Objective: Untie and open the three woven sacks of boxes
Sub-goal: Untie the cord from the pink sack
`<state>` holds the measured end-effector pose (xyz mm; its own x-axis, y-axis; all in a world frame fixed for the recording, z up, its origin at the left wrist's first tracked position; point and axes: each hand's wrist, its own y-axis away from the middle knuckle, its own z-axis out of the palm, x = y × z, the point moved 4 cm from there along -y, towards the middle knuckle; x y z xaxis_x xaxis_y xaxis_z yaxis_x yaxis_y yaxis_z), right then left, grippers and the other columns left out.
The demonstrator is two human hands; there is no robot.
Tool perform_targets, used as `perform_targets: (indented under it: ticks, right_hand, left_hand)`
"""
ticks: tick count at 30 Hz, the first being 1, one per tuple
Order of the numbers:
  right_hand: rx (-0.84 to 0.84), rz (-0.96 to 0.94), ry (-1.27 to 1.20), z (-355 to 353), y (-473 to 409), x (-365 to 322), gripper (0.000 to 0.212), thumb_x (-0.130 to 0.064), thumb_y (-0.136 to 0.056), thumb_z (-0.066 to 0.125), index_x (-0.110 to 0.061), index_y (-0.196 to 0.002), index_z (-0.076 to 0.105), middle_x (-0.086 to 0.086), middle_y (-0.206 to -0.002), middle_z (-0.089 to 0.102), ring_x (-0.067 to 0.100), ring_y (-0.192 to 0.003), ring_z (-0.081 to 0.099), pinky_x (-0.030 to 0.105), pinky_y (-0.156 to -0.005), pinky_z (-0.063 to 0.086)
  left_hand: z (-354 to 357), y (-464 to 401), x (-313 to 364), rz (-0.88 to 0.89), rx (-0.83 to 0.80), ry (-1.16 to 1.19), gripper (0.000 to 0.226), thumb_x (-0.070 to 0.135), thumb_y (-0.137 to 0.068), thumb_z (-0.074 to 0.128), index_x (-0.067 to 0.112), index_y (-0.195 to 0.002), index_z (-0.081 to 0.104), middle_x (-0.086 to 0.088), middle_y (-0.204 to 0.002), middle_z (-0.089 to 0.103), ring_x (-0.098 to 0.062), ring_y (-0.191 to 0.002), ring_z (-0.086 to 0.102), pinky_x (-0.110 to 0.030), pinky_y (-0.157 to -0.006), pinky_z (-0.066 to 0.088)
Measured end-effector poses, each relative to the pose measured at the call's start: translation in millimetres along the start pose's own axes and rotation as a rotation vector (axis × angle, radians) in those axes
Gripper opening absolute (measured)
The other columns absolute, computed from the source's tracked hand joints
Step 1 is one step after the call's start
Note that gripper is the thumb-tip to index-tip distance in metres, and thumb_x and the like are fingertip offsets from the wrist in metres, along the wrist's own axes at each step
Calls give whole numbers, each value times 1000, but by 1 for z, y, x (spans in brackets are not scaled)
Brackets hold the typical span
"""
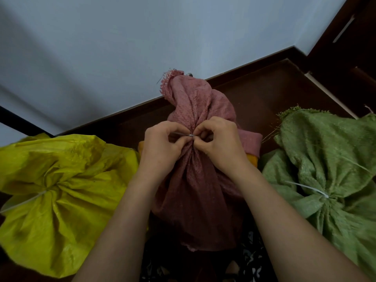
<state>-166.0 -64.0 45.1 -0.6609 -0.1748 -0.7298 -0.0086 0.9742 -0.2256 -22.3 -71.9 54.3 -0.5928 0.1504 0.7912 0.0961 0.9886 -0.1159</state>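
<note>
Both hands, L (pixel 162 143) & R (pixel 219 141), pinch the tie (pixel 190 135) at the red sack (pixel 195 180) neck, its tail lying toward L.

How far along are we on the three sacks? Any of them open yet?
None looks open yet. In hand: the left hand and right hand pinch at the white tie cinching the neck of the pink sack, which is still gathered. Left: the yellow sack and green sack are both still bunched shut, each with its own white tie untouched.
</note>
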Motion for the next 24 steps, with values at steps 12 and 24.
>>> perform_targets:
  ticks: [12,24]
  right_hand:
    - [21,-41,-58,-6,0,-1,4,-11,-75,75,-11,-79,73,0,-78,64,6,-68,57,13,-62,45]
    - [29,27,-146,-8,-1,0,5,-10,-78,73,-11,-82,72,-2,-81,63,10,-71,61,27,-67,55]
  left_hand:
    - [2,-2,2,7,53,12,10,8,-76,76,17,-80,76,9,-80,68,-5,-77,66,-25,-78,54]
    - [2,-3,-4,-94,98,94,9,14,-78,73,22,-77,76,12,-79,73,-7,-81,69,-34,-81,55]
